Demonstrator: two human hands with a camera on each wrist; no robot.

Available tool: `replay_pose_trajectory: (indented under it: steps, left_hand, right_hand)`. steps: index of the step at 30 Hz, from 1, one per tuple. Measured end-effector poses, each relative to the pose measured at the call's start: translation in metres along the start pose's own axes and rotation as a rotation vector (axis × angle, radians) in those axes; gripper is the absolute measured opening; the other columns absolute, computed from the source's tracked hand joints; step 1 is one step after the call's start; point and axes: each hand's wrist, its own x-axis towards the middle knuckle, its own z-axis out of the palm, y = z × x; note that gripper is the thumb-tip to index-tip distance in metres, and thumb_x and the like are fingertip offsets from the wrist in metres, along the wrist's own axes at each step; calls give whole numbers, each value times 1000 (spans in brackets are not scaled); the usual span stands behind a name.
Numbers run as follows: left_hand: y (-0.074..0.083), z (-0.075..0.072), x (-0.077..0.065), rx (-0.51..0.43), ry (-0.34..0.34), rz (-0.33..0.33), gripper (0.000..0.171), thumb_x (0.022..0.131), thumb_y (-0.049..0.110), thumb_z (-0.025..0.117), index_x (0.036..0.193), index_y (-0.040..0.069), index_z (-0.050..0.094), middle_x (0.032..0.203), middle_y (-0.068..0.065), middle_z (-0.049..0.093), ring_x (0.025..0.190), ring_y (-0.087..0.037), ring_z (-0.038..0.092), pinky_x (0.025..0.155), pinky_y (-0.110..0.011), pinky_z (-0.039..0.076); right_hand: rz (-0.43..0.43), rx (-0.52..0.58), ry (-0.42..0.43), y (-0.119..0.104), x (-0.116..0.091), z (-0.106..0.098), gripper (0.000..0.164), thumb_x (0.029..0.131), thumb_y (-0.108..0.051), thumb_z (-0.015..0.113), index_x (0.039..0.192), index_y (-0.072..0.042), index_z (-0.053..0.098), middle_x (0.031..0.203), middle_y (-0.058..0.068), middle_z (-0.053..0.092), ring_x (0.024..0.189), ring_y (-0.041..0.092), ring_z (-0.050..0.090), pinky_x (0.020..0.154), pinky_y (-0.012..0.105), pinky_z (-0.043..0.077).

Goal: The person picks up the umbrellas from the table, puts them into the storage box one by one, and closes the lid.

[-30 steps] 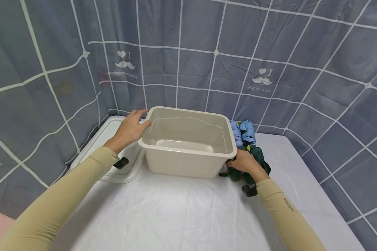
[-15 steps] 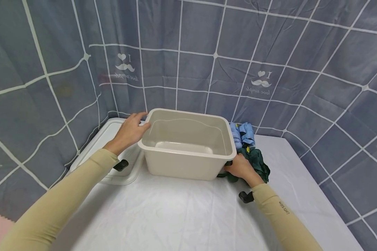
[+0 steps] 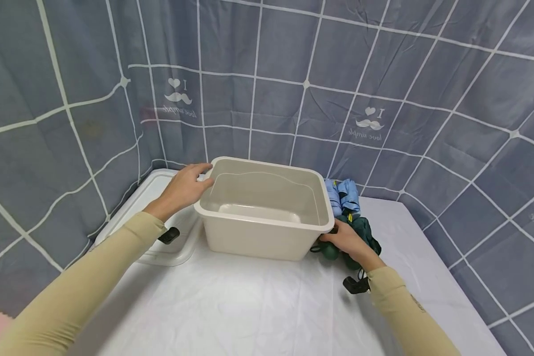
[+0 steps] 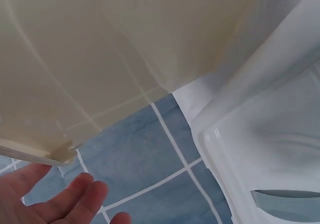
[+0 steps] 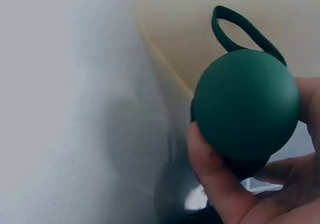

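Note:
A large beige plastic bin (image 3: 253, 240) stands on the table. My left hand (image 3: 182, 190) is at its left rim; in the left wrist view one finger touches the rim (image 4: 60, 159) and the others are spread loosely. By the bin's near right corner, my right hand (image 3: 349, 242) grips a dark green folded umbrella. Its round handle end (image 5: 247, 103), with a strap loop, sits between thumb and fingers in the right wrist view. More dark green folded umbrella fabric (image 3: 362, 228) lies beyond that hand, and two light blue folded umbrellas (image 3: 349, 195) lie behind it.
A white lid (image 3: 153, 185) lies flat left of the bin, under my left forearm. The table has a white cloth (image 3: 249, 306). Grey-blue gridded curtains (image 3: 276, 99) enclose the back and sides.
The right hand shifts slightly at the green umbrella beside the bin's corner. The left hand stays at the rim. The whole head view sinks a little lower in the frame.

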Motion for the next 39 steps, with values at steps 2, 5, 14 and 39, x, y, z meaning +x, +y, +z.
replay_pose_trajectory:
  steps: [2,5,14,39]
  left_hand:
    - [0,0,0,6,-7,6,55,100,31,51,149,9,49,151,-21,47,142,-41,41,115,-59,31]
    - [0,0,1,15,-16,8,55,100,31,50,150,10,48,152,-21,46,144,-41,39,116,-59,30]
    - [1,3,2,7,-58,-2,58,101,35,45,156,16,41,152,-24,46,142,-42,40,115,-59,31]
    - [-1,1,0,32,-90,-38,59,101,41,38,157,22,37,146,-21,54,136,-40,49,108,-63,36]
  right_hand:
    - [26,42,-2,-1,-1,-2,79,90,-29,73,157,-10,35,148,23,49,125,38,53,90,48,52]
    - [68,90,5,-3,-3,-7,85,91,-31,73,160,-12,28,147,25,48,117,33,58,80,41,54]
    - [81,158,-1,-18,-17,-44,88,94,-31,69,163,-14,16,146,28,45,86,10,60,72,28,54]
    - [-4,234,2,-81,-23,-99,87,101,-26,61,163,-14,2,156,31,31,94,3,61,79,24,58]
